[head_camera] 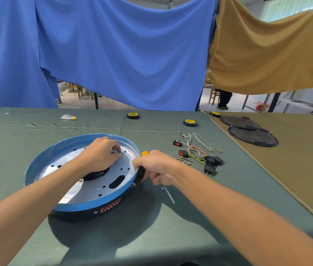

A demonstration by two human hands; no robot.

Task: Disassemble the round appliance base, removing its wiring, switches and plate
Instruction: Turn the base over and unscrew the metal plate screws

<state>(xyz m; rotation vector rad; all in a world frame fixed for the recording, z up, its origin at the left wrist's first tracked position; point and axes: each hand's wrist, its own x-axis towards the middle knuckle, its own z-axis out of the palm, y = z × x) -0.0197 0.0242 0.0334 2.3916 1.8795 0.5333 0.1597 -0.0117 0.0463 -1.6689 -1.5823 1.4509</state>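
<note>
Red and white characters were printed on the black wall of the round appliance base but could not be read. Inside the base, a small fitting on the metal plate was pinched by the left hand. One orange-handled screwdriver was gripped by the right hand at the rim. Beyond were laid wiring and switches — two red, three black — then three tape rolls and two black covers.

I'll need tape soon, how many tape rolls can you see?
3 tape rolls: one far centre on the green cloth, one right of it beyond the wires, one on the brown cloth's far left corner.
</note>
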